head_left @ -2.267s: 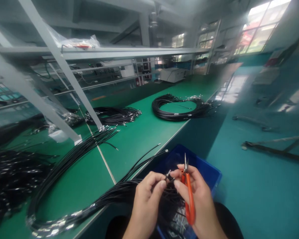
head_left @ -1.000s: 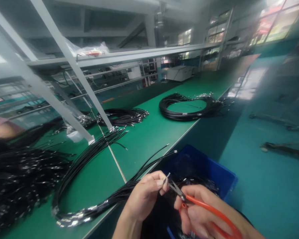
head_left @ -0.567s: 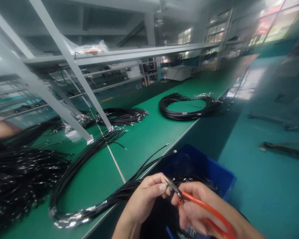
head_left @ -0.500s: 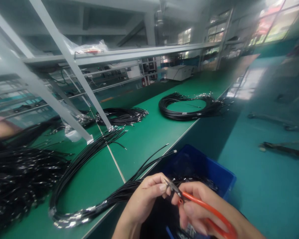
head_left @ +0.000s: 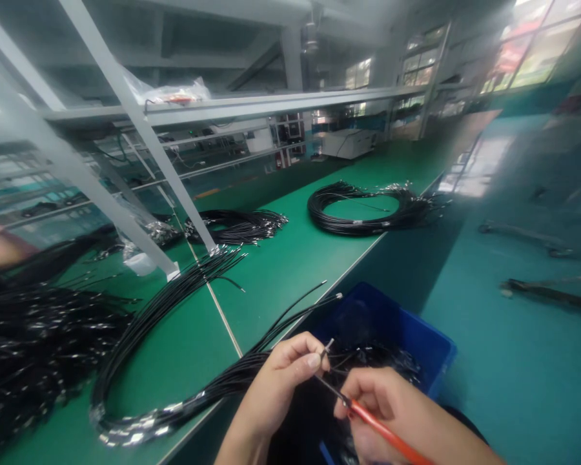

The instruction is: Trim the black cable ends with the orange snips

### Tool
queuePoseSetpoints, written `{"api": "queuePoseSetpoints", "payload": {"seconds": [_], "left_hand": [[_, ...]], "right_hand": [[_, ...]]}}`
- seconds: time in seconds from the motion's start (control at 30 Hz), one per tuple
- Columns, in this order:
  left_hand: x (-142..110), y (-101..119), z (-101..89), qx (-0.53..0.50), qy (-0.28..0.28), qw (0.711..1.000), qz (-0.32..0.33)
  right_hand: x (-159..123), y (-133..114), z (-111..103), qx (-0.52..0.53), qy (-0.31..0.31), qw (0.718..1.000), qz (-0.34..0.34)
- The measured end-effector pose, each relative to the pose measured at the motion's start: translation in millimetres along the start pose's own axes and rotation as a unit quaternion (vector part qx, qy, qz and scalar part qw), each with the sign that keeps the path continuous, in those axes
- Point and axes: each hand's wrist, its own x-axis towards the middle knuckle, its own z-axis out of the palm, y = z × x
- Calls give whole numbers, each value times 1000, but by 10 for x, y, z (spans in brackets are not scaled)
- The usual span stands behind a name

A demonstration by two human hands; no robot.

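Observation:
My left hand (head_left: 290,374) pinches the end of a black cable, and a thin metallic tip (head_left: 329,345) pokes up past the thumb and forefinger. Pliers with orange-red handles (head_left: 385,433) are gripped in my right hand (head_left: 380,403); their narrow dark jaws (head_left: 333,389) point up and left, just below my left fingertips. Whether the jaws touch the cable I cannot tell. A thick bundle of black cables (head_left: 227,381) curves over the green table (head_left: 266,290) and passes behind my left wrist.
A blue bin (head_left: 392,323) holding black cables stands beside the table edge, under my hands. Coiled black cables (head_left: 348,226) lie farther back, and a large cable pile (head_left: 43,349) at left. Slanted white posts (head_left: 150,142) rise from the table. Another person's arm (head_left: 0,248) shows at far left.
The plier jaws have dropped away from my left fingertips, and the pliers have turned. More of the metallic tip now shows above my left fingers.

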Motion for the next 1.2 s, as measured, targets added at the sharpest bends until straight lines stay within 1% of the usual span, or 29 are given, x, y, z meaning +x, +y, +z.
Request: {"api": "queuePoseSetpoints", "payload": {"seconds": [0.2,0.27,0.33,0.37,0.4,0.43,0.47,0.5,0.53,0.57,0.6,0.7,0.83,0.9,0.97,1.07,1.2], "left_hand": [[2,2,24,14,1,1000,11],[-2,8,33,11,8,1000,16],[-9,17,43,8,18,1000,16],[-13,20,51,8,24,1000,16],[-17,23,61,10,30,999,14],[-21,23,74,16,36,999,11],[-24,20,91,24,42,999,8],[-26,16,110,33,47,998,6],[-26,10,132,43,51,998,5],[-25,3,155,52,53,997,5],[-23,-3,178,59,54,997,6],[-14,-11,229,57,57,997,12],[-14,-11,241,-4,55,998,8],[-18,-20,234,-22,56,998,6],[-20,-33,228,-18,66,998,7],[-20,-44,229,8,80,997,10],[-34,-28,253,22,83,996,-7]], "right_hand": [[-33,127,-118,97,-24,994,-41],[-28,156,-125,125,-45,990,-52],[-22,162,-108,132,-41,988,-71],[-19,152,-89,130,-16,988,-84],[-13,134,-63,124,34,986,-105],[-3,107,-29,111,106,979,-135],[11,74,9,94,187,963,-168],[30,37,52,77,266,940,-201],[54,-1,95,64,323,916,-227],[81,-36,137,55,355,901,-242],[108,-66,177,53,368,895,-247],[170,-107,267,75,378,892,-237],[180,-65,328,140,379,889,-214],[170,-35,343,152,369,889,-224],[167,-19,350,144,374,883,-244],[181,-14,354,113,398,871,-266],[212,-4,368,80,418,865,-265]]}}
